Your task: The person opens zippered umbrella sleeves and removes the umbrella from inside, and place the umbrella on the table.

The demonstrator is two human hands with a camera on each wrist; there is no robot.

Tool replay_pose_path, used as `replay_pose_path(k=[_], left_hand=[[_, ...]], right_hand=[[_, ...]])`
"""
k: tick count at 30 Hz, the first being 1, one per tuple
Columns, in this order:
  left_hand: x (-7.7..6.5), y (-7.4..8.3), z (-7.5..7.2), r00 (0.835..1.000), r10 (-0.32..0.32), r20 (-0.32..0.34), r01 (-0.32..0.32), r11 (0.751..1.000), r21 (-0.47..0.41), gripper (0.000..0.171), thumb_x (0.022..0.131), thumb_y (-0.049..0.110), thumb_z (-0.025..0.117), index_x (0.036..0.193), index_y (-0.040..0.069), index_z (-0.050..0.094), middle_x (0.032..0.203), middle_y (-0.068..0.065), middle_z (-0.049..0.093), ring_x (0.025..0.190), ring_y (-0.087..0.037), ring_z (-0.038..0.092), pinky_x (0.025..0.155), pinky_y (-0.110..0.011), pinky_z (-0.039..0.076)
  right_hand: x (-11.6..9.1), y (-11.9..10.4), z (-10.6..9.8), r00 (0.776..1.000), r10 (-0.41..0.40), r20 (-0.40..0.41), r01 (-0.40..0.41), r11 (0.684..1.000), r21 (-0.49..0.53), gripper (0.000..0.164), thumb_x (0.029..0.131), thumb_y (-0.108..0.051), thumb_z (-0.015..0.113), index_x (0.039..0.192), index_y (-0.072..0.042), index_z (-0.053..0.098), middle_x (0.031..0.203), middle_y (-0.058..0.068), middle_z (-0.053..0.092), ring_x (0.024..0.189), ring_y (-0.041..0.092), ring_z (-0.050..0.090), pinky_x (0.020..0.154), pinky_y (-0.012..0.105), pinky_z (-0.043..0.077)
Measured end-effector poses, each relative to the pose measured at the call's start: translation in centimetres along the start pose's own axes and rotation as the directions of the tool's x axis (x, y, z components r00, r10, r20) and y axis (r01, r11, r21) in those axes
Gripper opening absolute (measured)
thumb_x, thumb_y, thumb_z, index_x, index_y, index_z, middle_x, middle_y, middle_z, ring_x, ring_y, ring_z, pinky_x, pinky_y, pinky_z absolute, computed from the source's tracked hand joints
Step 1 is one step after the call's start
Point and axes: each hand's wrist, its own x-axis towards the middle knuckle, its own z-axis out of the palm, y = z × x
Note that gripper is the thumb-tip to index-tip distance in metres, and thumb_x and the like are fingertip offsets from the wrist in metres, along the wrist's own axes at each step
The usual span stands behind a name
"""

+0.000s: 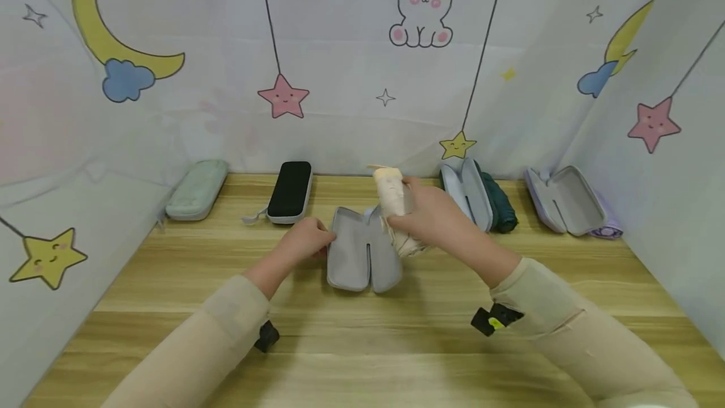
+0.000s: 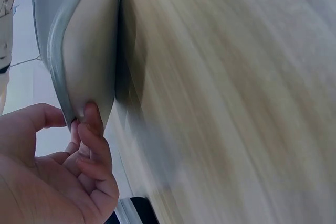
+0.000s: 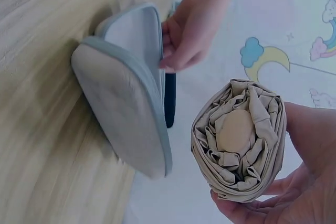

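Note:
A grey hard-shell zip case (image 1: 348, 260) lies spread open on the table, its lining facing up. At its left edge my left hand (image 1: 306, 239) pinches the rim between thumb and fingers; the left wrist view shows the fingertips on the case's pale outer shell (image 2: 92, 45). My right hand (image 1: 433, 214) grips a compact folded umbrella (image 1: 391, 194) in cream cloth, held tilted above the case's right half and covering part of it. In the right wrist view the umbrella's end (image 3: 236, 132) faces the camera, a round beige knob amid rolled fabric.
Along the table's back stand a mint closed case (image 1: 198, 191) and a black closed case (image 1: 291, 191) at left. To the right are an open light-blue case (image 1: 476, 197) beside a dark green folded umbrella (image 1: 500, 206), and an open lilac case (image 1: 572, 197) by a purple umbrella (image 1: 608, 225).

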Motion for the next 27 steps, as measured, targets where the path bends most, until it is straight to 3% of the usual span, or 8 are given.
replay_pose_path(k=[5, 12, 14, 17, 21, 24, 27], left_hand=[[-0.4, -0.8, -0.9, 1.0, 0.013, -0.028, -0.013, 1.0, -0.009, 0.022, 0.094, 0.021, 0.057, 0.087, 0.002, 0.065, 0.076, -0.008, 0.066, 0.068, -0.02, 0.063, 0.065, -0.032, 0.052], [-0.4, -1.1, -1.3, 0.998, 0.029, -0.055, -0.03, 1.0, -0.01, 0.02, 0.094, 0.017, 0.055, 0.081, 0.003, 0.062, 0.07, -0.007, 0.063, 0.066, -0.021, 0.061, 0.061, -0.031, 0.05], [-0.6, -0.9, -1.3, 0.997, 0.031, -0.077, -0.029, 0.999, 0.033, 0.018, 0.094, 0.017, 0.055, 0.085, 0.004, 0.064, 0.071, -0.006, 0.064, 0.067, -0.021, 0.061, 0.061, -0.031, 0.049], [-1.1, -0.3, -1.3, 0.984, 0.071, -0.165, -0.045, 0.987, 0.156, 0.016, 0.092, 0.019, 0.056, 0.093, 0.007, 0.067, 0.079, -0.004, 0.066, 0.069, -0.02, 0.059, 0.061, -0.033, 0.046], [-2.5, 1.7, -0.9, 0.946, 0.214, -0.244, -0.128, 0.937, 0.326, 0.02, 0.093, 0.02, 0.056, 0.1, 0.008, 0.07, 0.095, -0.004, 0.065, 0.076, -0.019, 0.058, 0.065, -0.035, 0.048], [-3.6, 3.6, 0.4, 0.944, 0.287, -0.163, -0.198, 0.888, 0.415, 0.025, 0.095, 0.022, 0.057, 0.11, 0.008, 0.07, 0.108, -0.008, 0.065, 0.087, -0.021, 0.062, 0.072, -0.038, 0.051], [-4.3, 5.1, 2.0, 0.958, 0.288, 0.013, -0.255, 0.828, 0.499, 0.041, 0.094, 0.029, 0.061, 0.127, 0.005, 0.063, 0.127, -0.015, 0.058, 0.107, -0.03, 0.06, 0.086, -0.043, 0.049]], right_hand=[[0.0, 1.3, -0.3, 0.999, 0.038, -0.028, -0.038, 0.999, -0.008, 0.087, 0.085, -0.041, 0.069, 0.151, -0.004, 0.026, 0.124, 0.02, 0.058, 0.097, 0.032, 0.06, 0.076, 0.044, 0.051], [0.6, 4.0, 2.1, 0.995, 0.09, 0.031, -0.088, 0.994, -0.065, 0.087, 0.087, -0.041, 0.067, 0.15, 0.001, 0.026, 0.123, 0.024, 0.058, 0.097, 0.033, 0.061, 0.076, 0.044, 0.051], [0.9, 4.8, 2.9, 0.993, 0.104, 0.047, -0.101, 0.993, -0.065, 0.086, 0.087, -0.04, 0.067, 0.15, 0.001, 0.026, 0.128, 0.024, 0.056, 0.102, 0.034, 0.06, 0.08, 0.046, 0.05], [1.4, 5.6, 4.0, 0.992, 0.111, 0.055, -0.108, 0.993, -0.057, 0.085, 0.086, -0.039, 0.068, 0.149, 0.002, 0.028, 0.133, 0.025, 0.053, 0.109, 0.037, 0.058, 0.085, 0.049, 0.049], [2.1, 6.2, 5.1, 0.994, 0.097, 0.058, -0.093, 0.994, -0.058, 0.085, 0.086, -0.038, 0.068, 0.147, 0.006, 0.03, 0.134, 0.026, 0.052, 0.113, 0.04, 0.056, 0.088, 0.05, 0.048], [2.6, 6.1, 5.7, 0.994, 0.091, 0.059, -0.087, 0.994, -0.06, 0.083, 0.085, -0.037, 0.068, 0.145, 0.007, 0.033, 0.131, 0.027, 0.054, 0.109, 0.04, 0.058, 0.086, 0.049, 0.049], [3.0, 5.7, 6.3, 0.993, 0.098, 0.061, -0.094, 0.994, -0.057, 0.082, 0.084, -0.038, 0.068, 0.143, 0.007, 0.035, 0.126, 0.027, 0.057, 0.101, 0.038, 0.062, 0.081, 0.047, 0.051]])
